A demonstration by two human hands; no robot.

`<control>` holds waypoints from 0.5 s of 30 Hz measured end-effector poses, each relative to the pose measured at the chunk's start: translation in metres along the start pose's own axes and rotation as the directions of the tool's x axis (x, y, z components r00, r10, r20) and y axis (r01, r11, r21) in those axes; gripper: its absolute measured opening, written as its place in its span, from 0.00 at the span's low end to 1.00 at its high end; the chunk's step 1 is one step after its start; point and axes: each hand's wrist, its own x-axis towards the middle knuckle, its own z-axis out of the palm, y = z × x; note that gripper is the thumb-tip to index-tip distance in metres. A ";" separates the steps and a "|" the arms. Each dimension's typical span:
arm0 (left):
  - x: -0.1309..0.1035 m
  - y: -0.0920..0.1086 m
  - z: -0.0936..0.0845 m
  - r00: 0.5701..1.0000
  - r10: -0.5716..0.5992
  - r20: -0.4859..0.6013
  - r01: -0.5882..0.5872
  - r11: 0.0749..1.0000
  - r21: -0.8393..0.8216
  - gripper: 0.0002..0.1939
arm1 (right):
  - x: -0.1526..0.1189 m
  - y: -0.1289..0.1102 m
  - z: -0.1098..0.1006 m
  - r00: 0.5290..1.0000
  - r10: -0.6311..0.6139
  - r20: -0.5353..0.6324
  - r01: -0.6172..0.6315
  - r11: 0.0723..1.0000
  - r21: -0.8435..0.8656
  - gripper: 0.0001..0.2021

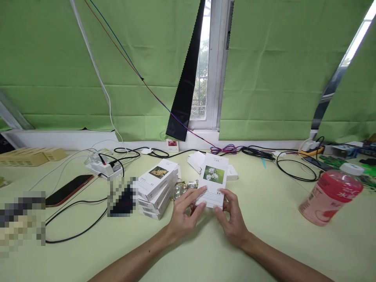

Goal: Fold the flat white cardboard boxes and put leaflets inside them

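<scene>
Between my two hands is a white box [212, 178] with a picture of white flowers on its front, tilted up toward me. My left hand [186, 211] grips its lower left edge with thumb and fingers. At the lower right corner, my right hand [232, 217] pinches the same box. Left of it stands a stack of similar white boxes [158, 184], the top one printed with yellow flowers. Small shiny glass bottles [184, 188] sit between the stack and the held box, partly covered by my left hand. Behind it lie more white boxes [196, 161].
A pink bottle [330, 196] with a white cap stands at the right. To the left are a phone [69, 190], a power strip [104, 166] and looping black cables [76, 235]. Yellow boxes [32, 156] line the far left. Bundled wires [255, 152] run along the back edge.
</scene>
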 end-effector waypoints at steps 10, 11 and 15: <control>0.001 0.000 0.000 1.000 0.016 -0.012 -0.016 1.000 0.009 0.20 | -0.001 0.001 0.000 1.000 -0.005 -0.011 0.005 1.000 0.003 0.16; 0.001 0.001 0.001 1.000 0.014 -0.015 -0.014 1.000 0.011 0.20 | -0.001 0.001 0.000 1.000 -0.006 -0.012 0.006 1.000 0.003 0.16; 0.001 0.002 0.000 1.000 -0.012 -0.018 0.012 1.000 0.022 0.18 | -0.001 0.002 0.000 1.000 -0.005 -0.016 0.005 1.000 -0.001 0.16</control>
